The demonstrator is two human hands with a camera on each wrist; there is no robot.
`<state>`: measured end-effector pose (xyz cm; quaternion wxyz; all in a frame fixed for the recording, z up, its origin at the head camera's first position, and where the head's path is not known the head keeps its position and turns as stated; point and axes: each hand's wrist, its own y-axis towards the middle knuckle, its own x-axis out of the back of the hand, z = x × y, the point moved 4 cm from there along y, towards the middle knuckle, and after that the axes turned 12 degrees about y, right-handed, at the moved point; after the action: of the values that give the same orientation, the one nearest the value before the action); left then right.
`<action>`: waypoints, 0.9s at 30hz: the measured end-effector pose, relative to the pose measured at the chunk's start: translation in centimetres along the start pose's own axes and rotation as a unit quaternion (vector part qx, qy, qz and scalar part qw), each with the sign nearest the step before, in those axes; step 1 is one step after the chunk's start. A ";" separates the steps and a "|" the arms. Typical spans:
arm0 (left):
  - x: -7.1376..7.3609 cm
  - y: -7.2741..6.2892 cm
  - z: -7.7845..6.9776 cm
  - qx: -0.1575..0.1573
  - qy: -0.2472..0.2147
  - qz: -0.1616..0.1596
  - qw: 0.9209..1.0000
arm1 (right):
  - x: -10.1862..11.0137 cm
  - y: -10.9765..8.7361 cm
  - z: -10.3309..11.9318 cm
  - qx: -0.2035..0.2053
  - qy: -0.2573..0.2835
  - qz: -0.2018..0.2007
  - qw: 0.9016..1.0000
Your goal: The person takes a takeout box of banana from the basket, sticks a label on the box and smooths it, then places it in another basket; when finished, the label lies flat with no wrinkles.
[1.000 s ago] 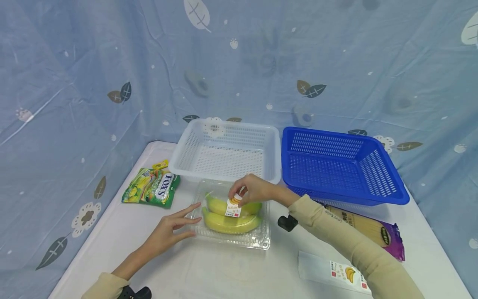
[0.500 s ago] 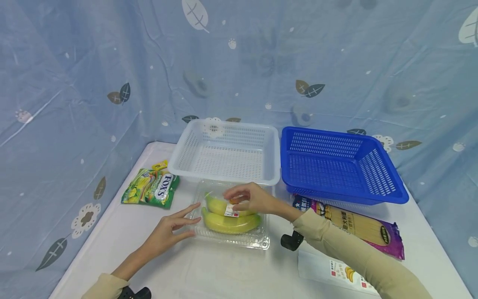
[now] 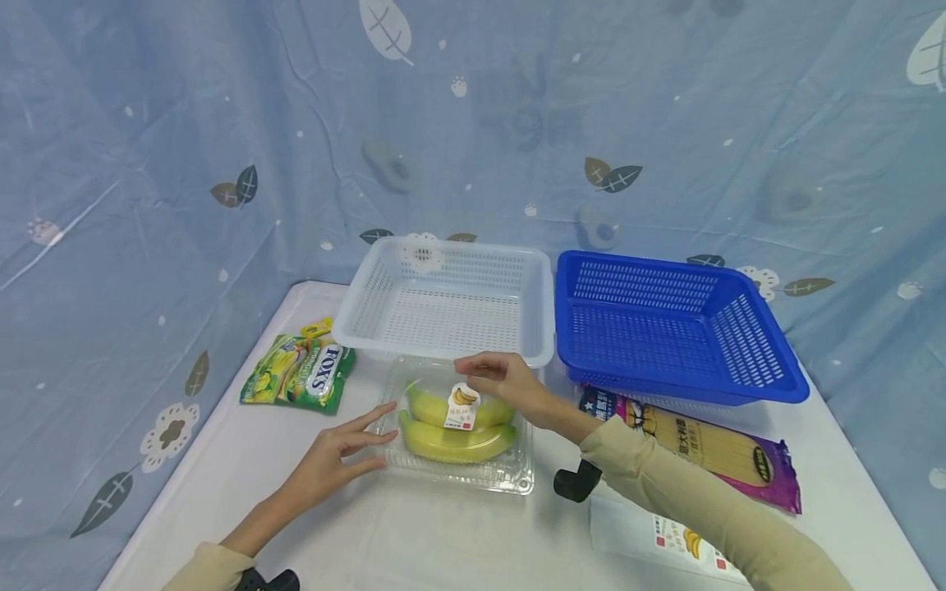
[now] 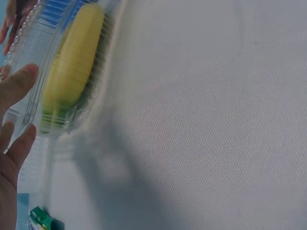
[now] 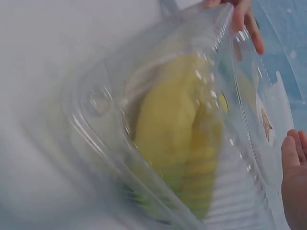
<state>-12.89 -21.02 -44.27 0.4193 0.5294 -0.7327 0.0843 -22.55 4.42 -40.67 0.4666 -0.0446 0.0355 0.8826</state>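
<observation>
A clear plastic clamshell container with yellow bananas inside lies on the white table, its lid down. On the lid sits a white sticker label with a banana picture. My left hand touches the container's left side with extended fingers; in the left wrist view its fingertips meet the clear plastic. Above the lid, just right of the label's upper end, is my right hand, fingers loosely bent and nothing seen between them. In the right wrist view the right hand is partly cut off.
A white basket and a blue basket stand behind. At left lie a green FOX'S candy bag and a small yellow packet. Spaghetti and a strip of banana labels lie at right, partly under the right arm.
The right hand's fingers have come off the label and moved slightly up and right. The label now lies fully visible on the lid. The left hand has stayed in place.
</observation>
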 end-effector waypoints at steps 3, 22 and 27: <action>0.0 -0.1 0.0 -0.001 0.000 -0.002 1.000 | -0.3 -0.3 0.0 -0.016 0.020 -0.011 1.000; 0.0 0.0 0.2 -0.004 0.003 -0.002 1.000 | -1.6 -1.8 -0.7 -0.048 0.022 0.004 0.999; 0.0 0.0 0.1 -0.005 0.001 -0.003 1.000 | -2.2 -2.2 -0.9 -0.063 0.031 0.014 0.997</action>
<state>-12.92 -21.10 -44.33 0.4231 0.5290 -0.7312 0.0803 -19.46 3.81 -41.38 0.4493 -0.1007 -0.0049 0.8877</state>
